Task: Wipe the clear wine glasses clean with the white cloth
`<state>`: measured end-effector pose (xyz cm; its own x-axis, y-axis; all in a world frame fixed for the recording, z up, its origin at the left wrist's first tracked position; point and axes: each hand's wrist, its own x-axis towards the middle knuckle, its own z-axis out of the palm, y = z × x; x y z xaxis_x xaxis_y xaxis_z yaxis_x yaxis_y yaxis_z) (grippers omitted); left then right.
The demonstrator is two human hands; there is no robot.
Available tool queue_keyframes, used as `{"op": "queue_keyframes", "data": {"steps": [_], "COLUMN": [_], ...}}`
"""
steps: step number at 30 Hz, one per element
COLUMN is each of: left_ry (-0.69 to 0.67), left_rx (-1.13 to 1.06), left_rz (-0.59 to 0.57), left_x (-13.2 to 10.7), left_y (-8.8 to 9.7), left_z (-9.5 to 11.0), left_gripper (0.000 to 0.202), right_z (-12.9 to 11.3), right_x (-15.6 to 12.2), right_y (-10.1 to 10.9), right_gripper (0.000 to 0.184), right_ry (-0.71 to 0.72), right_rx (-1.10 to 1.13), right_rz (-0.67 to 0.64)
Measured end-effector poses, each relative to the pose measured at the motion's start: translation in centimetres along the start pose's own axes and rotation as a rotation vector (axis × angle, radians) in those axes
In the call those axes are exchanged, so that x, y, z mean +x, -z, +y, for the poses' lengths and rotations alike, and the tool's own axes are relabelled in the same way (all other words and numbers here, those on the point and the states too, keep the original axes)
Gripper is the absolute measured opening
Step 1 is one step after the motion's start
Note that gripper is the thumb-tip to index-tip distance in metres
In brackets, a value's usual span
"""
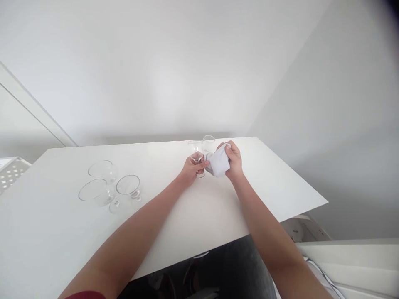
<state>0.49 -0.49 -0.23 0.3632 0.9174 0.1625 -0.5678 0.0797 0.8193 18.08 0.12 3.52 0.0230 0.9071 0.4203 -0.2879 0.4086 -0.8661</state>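
My left hand point(190, 169) is closed around the lower part of a small clear stemmed glass point(196, 153) that stands on the white table point(193, 216). My right hand point(234, 160) grips a bunched white cloth point(217, 163) right beside that glass. A second clear glass point(208, 144) stands just behind, partly hidden by the cloth. Both hands meet near the far middle of the table.
Three wide clear glass bowls on short stems point(102, 169) point(93, 192) point(128, 187) stand together at the table's left. A white perforated object point(11, 172) sits off the left edge. White walls close in behind and to the right. White furniture point(343, 257) lies at lower right.
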Motion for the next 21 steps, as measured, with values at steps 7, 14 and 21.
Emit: {"op": "queue_keyframes", "data": {"steps": [7,14,21], "left_ry": [-0.026,-0.015,-0.024], "left_rx": [-0.246,-0.34,-0.348], "left_rz": [0.073,0.116,0.077], "left_x": [-0.2,-0.1,-0.1], "left_y": [0.7,0.9,1.0], "left_z": [1.1,1.2,1.0], "left_gripper": [0.045,0.044,0.042], "right_z": [-0.2,-0.3,-0.6], "right_x": [0.4,0.8,1.0], "right_y": [1.3,3.7,5.3], "right_gripper": [0.043,0.052,0.046], "right_ry": [-0.087,-0.027,0.384], "right_rx": [-0.016,0.017,0.127], "right_rz": [0.025,-0.031,0.052]}}
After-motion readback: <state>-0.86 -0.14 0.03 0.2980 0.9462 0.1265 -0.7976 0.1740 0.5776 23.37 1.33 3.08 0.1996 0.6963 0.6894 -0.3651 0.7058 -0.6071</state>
